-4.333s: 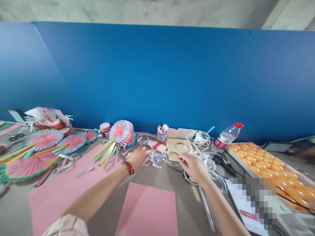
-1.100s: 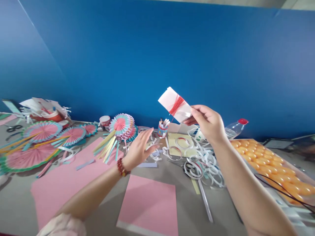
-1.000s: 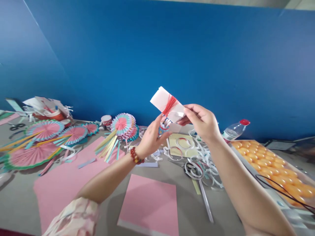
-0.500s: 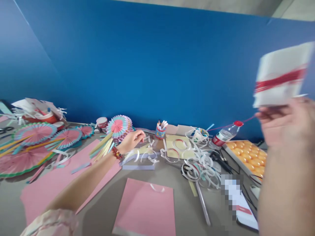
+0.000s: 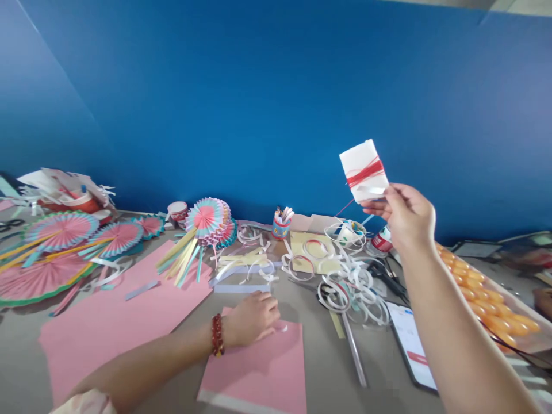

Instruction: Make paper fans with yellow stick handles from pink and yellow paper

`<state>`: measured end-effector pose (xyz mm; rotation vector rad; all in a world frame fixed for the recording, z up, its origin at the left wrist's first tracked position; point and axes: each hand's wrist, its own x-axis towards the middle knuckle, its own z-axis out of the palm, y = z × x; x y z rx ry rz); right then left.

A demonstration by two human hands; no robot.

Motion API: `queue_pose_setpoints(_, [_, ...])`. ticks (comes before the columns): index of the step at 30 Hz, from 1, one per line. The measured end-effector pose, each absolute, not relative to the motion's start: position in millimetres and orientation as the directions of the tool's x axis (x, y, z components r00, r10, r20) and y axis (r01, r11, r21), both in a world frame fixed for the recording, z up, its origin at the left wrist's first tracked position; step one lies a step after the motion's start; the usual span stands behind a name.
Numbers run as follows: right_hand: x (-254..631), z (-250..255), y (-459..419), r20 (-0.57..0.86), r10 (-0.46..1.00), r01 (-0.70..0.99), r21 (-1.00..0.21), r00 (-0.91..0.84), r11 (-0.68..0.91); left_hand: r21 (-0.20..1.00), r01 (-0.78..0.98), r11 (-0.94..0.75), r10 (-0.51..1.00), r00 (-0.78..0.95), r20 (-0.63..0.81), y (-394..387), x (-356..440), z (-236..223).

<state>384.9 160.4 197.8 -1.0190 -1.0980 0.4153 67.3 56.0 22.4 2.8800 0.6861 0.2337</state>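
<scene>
High in front of the blue panel, my right hand point(image 5: 407, 215) grips a white card point(image 5: 360, 158) between thumb and fingers. Red thread point(image 5: 366, 172) is wound round the card's middle, and a strand trails down toward the table. A small pale strip lies across the card near my thumb. My left hand point(image 5: 254, 319), with a beaded bracelet at the wrist, rests over a pink sheet point(image 5: 259, 379) with its fingers curled together. Close to its thumb is a small white strip point(image 5: 282, 329); whether the fingers hold anything is hidden.
Folded paper fans point(image 5: 207, 218) stand at left on a larger pink paper point(image 5: 107, 322). Curled white strips point(image 5: 362, 287), a pen cup point(image 5: 281, 224) and a phone point(image 5: 414, 345) occupy the middle and right. A bottle point(image 5: 382, 240) and an orange bubbled panel point(image 5: 487, 305) are behind my right arm.
My right hand has brought the thread-wound card left, farther out in front of me. My left hand has come down from near the fans to the pink sheet.
</scene>
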Motion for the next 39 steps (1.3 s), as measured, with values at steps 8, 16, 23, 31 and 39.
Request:
queue_pose_setpoints(8, [405.9, 205.0, 166.0, 0.671, 0.477, 0.336, -0.718, 0.567, 0.61, 0.203, 0.445, -0.873, 0.473, 0.872, 0.124, 59.1, 71.3, 21.0])
queue_pose_setpoints(16, [425.8, 165.4, 176.0, 0.669, 0.611, 0.569, -0.721, 0.423, 0.396, 0.324, 0.608, -0.725, 0.679, 0.709, 0.189, 103.5, 61.6, 42.5])
queue_pose_setpoints(23, [420.2, 106.0, 155.3, 0.478, 0.839, 0.782, -0.614, 0.262, 0.106, 0.477, 0.585, -0.656, 0.718, 0.678, 0.156, 104.8, 57.3, 29.7])
queue_pose_setpoints(31, [386.3, 70.5, 141.8, 0.246, 0.965, 0.915, -0.404, 0.093, 0.015, 0.727, 0.468, -0.502, 0.766, 0.631, 0.122, 112.5, 56.6, 25.0])
queue_pose_setpoints(39, [326.6, 63.3, 76.7, 0.162, 0.952, 0.86, -0.408, -0.262, 0.306, 0.799, 0.391, -0.457, 0.755, 0.645, 0.116, 104.0, 61.0, 24.8])
